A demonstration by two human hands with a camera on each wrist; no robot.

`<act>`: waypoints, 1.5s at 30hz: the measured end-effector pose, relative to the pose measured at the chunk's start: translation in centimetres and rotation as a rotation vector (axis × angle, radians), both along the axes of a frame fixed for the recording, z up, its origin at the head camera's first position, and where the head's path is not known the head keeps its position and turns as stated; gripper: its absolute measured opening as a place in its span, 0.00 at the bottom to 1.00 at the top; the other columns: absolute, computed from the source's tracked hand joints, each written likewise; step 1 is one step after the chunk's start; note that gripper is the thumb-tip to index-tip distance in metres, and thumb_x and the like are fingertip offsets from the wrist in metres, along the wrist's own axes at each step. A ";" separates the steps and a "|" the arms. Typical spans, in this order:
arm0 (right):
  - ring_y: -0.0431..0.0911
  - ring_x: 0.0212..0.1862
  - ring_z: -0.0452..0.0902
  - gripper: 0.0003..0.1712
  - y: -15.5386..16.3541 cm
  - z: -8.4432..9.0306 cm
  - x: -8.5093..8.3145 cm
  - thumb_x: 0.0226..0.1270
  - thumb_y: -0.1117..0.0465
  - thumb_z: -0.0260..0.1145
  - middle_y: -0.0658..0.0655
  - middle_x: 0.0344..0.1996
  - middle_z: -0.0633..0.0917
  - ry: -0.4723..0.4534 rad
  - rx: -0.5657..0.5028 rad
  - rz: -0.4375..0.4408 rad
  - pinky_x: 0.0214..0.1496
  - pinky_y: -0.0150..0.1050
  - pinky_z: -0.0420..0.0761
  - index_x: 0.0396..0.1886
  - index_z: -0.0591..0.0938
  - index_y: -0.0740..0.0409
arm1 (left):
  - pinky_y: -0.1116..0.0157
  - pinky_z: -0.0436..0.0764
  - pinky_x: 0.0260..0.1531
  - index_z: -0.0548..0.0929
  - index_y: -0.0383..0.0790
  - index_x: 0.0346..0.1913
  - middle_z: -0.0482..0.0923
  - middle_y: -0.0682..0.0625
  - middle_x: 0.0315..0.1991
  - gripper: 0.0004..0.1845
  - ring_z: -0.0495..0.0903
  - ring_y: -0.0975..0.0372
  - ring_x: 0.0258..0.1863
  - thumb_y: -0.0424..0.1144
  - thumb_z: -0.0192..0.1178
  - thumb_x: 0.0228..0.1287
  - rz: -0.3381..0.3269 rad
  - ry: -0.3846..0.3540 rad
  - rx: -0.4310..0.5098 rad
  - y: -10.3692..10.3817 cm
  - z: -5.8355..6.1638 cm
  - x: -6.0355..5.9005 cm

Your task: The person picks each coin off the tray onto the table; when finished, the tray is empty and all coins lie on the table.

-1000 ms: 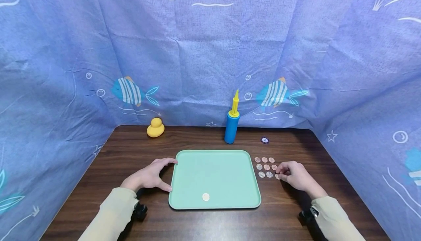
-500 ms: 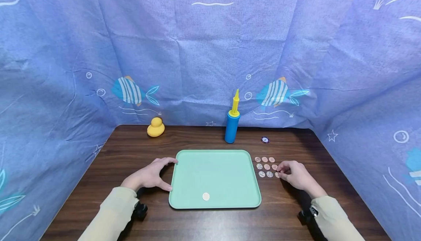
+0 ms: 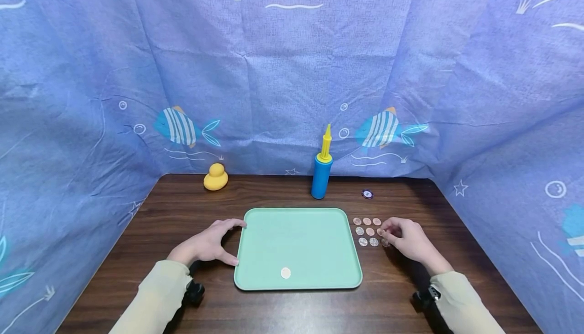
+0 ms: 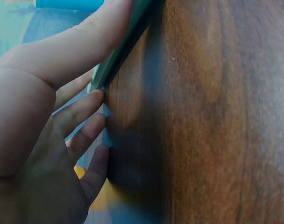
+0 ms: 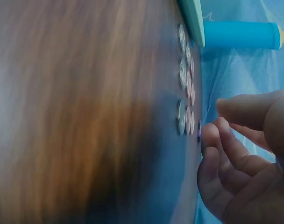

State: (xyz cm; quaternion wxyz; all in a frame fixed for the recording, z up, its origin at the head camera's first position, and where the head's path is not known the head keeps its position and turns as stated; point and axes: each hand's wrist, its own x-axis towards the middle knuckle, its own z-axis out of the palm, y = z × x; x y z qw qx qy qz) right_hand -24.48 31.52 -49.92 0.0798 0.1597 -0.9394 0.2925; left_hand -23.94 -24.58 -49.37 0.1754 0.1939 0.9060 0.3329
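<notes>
My left hand (image 3: 207,243) rests against the left side of a mint-green tray (image 3: 298,248), its thumb and a fingertip touching the rim, set wide apart. The wrist view shows that thumb (image 4: 86,44) on the tray's edge. One pale round disc (image 3: 285,273) lies on the tray near its front. Right of the tray, several coin-like discs (image 3: 370,231) lie in three rows, some silvery, some copper-coloured. Over the rightmost ones hovers my right hand (image 3: 408,237), fingers loosely bent. In its wrist view, a gap separates the thumb (image 5: 244,109) from the fingertips, with nothing visible between them.
At the back of the dark wooden table (image 3: 292,313) stand a yellow rubber duck (image 3: 216,177) and a blue hand pump (image 3: 321,177) with a yellow top. A dark-rimmed chip (image 3: 367,194) lies beyond the discs. Blue fish-print cloth (image 3: 292,80) encloses the back and sides.
My right hand has come up slightly from the front right disc, which stays on the table. The left hand and the tray have not moved.
</notes>
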 end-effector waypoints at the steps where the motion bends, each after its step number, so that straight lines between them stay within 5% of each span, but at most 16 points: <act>1: 0.33 0.27 0.78 0.05 -0.3 0.0 0.0 0.65 0.68 0.75 0.43 0.25 0.85 0.003 -0.011 0.011 0.35 0.35 0.77 0.35 0.88 0.55 | 0.40 0.67 0.68 0.70 0.51 0.76 0.67 0.44 0.75 0.51 0.61 0.45 0.75 0.52 0.85 0.49 0.000 0.000 -0.001 0.0 0.0 0.0; 15: 0.35 0.35 0.82 0.05 -6.6 1.5 -0.5 0.67 0.69 0.73 0.46 0.34 0.87 -0.026 -0.043 0.271 0.38 0.37 0.85 0.39 0.87 0.57 | 0.39 0.67 0.68 0.70 0.51 0.76 0.66 0.44 0.76 0.51 0.60 0.45 0.75 0.52 0.85 0.49 -0.006 -0.004 0.005 0.0 -0.2 -0.2; 30: 0.37 0.37 0.83 0.07 -15.5 2.2 0.0 0.64 0.68 0.76 0.52 0.37 0.89 -0.059 0.036 0.554 0.41 0.38 0.86 0.41 0.88 0.59 | 0.39 0.67 0.68 0.70 0.51 0.76 0.66 0.44 0.76 0.51 0.61 0.45 0.75 0.52 0.85 0.49 0.006 -0.007 0.005 0.1 0.0 -0.1; 45: 0.37 0.41 0.84 0.14 -22.0 2.0 1.9 0.62 0.64 0.80 0.51 0.42 0.89 -0.103 0.182 0.757 0.48 0.27 0.80 0.46 0.89 0.57 | 0.39 0.67 0.68 0.70 0.51 0.76 0.66 0.44 0.76 0.51 0.60 0.45 0.75 0.51 0.85 0.49 0.013 -0.023 0.009 0.1 0.1 0.1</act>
